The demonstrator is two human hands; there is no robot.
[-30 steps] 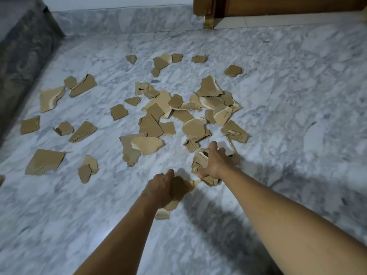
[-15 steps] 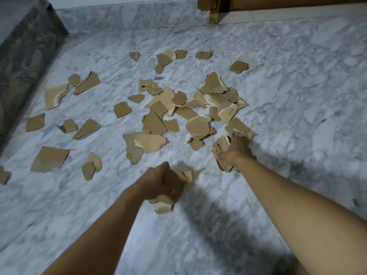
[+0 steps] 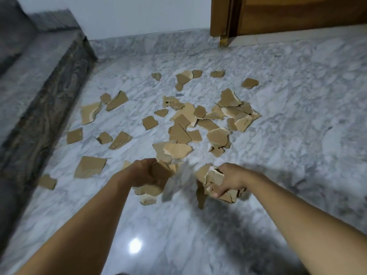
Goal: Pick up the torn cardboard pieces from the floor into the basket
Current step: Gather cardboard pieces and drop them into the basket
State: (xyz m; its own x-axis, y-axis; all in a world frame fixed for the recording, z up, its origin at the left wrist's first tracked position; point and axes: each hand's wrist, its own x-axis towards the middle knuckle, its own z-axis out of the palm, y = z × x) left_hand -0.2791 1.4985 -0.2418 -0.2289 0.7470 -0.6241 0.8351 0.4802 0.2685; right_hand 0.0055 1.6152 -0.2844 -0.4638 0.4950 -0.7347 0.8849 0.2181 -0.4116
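Observation:
Several torn brown cardboard pieces lie scattered over the white marble floor, thickest in the middle. My left hand grips a bunch of cardboard pieces above the floor. My right hand grips another bunch of torn pieces, level with the left hand and a little apart from it. No basket is in view.
A dark grey marble step runs along the left side. A white wall and a wooden door with its frame stand at the back. Loose pieces lie near the step, such as a large one.
My right hand has pulled back toward me from the pile, lifting its bunch of pieces. My left hand has stayed closed on its bunch. The view has tilted up, showing wall and door.

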